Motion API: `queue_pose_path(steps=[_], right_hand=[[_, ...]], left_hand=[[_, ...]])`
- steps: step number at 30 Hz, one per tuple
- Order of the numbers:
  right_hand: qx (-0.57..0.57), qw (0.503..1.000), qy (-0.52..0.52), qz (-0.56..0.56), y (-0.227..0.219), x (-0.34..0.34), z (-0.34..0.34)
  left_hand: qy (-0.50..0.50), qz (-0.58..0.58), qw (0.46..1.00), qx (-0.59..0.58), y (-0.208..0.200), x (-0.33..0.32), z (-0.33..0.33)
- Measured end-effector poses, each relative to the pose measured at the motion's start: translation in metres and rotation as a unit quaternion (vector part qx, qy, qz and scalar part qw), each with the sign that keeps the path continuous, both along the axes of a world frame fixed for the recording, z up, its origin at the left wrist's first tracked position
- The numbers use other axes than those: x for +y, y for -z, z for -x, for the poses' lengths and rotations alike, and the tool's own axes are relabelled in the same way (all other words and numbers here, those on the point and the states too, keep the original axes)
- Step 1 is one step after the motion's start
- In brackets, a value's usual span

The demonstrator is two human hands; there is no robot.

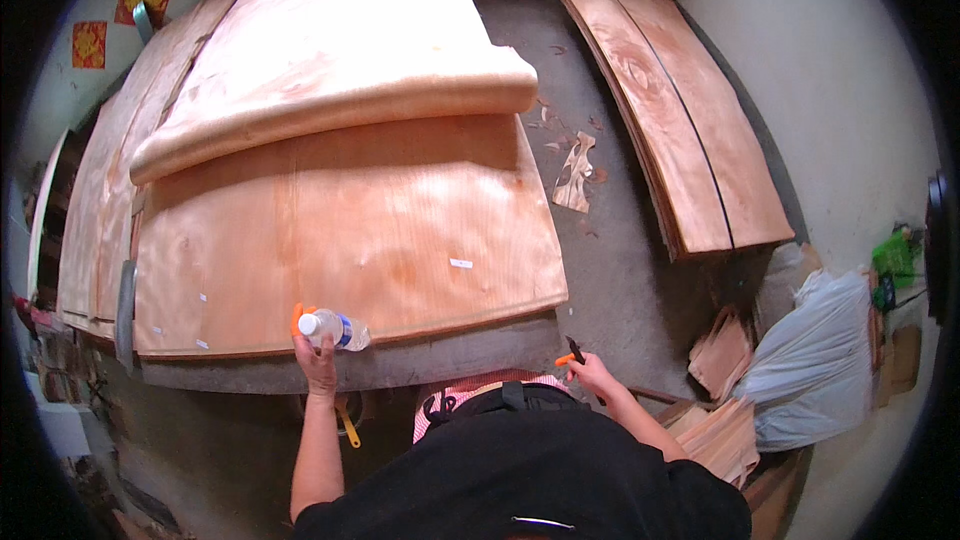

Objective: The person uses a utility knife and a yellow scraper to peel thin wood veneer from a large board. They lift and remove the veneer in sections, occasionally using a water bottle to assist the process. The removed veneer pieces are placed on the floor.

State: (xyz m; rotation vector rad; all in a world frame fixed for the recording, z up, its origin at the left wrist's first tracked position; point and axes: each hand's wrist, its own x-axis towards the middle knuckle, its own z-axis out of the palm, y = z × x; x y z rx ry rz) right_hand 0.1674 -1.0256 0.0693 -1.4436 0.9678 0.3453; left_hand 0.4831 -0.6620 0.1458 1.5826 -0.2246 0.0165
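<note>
Near the front edge of the wood veneer sheet [400, 240], my left hand [318, 368] is closed around a clear plastic bottle [355, 334] with a white cap and a blue label. The bottle is tilted, its cap toward the hand. Orange covers [299, 318] sit on fingers of this hand. My right hand [592, 377], right of the bench edge, grips a slim black tool [574, 348] pointing up; its exact kind is too small to tell. Orange shows at that hand's fingertip too. A large veneer sheet [330, 110] is rolled back over the far part of the stack.
At the far right lies another veneer stack [680, 110] with a dark band along it. Scraps [575, 175] litter the floor between the stacks. A pale plastic-wrapped bundle [810, 370] and wood offcuts [720, 440] stand at the near right. Below the bench hangs a yellow-handled tool [348, 425].
</note>
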Motion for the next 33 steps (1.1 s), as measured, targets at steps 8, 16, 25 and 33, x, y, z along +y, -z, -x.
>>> queue_pose_path(steps=[8,16,25,33], right_hand=[[-0.029,0.972,-0.090,0.214,-0.036,-0.095,-0.148],[-0.167,0.967,0.038,0.191,0.010,-0.198,-0.301],[-0.362,0.901,0.062,0.233,0.037,-0.297,-0.454],[-0.346,0.929,-0.008,0.128,0.002,-0.322,-0.479]], left_hand=[[-0.066,-0.151,0.986,0.004,0.029,-0.024,0.012],[-0.111,-0.118,0.985,0.054,0.081,-0.028,0.003],[-0.131,-0.132,0.974,0.127,0.050,-0.054,-0.007],[-0.045,0.031,0.979,0.195,0.037,-0.126,-0.034]])
